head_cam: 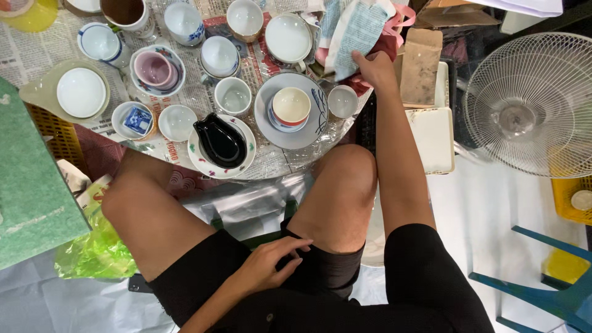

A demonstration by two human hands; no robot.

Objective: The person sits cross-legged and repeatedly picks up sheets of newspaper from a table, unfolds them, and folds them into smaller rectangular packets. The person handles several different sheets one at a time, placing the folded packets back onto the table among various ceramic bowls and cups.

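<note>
The blue-and-white checked cloth (357, 31) lies bunched at the far right edge of the tabletop (280, 163), partly over a pink cloth (394, 24), and the right hand (373, 68) reaches out to it with the arm stretched forward, its grip closed on the cloth's lower edge. Just beside that hand, on the tabletop, stands a small white cup (343, 100), and next to it a grey plate (290, 135) carrying a cream bowl with a red rim (291, 106). Further left along the near edge sits a black spouted dish (219, 140) on a white floral plate (243, 161), then a plain white bowl (177, 122) and a small blue-patterned dish (137, 120). Behind these the sheet of newspaper (37, 55) covering the tabletop holds more cups and bowls (mostly white, one with a pink inside (154, 68)). The left hand (271, 262) rests on the black shorts (246, 290) at the thigh, its grip loose and holding nothing, fingers spread over the fabric. A white fan (530, 105) lies off to the right on the floor, near a turquoise chair (549, 296), and a green bag (95, 250) sits by the left knee.
</note>
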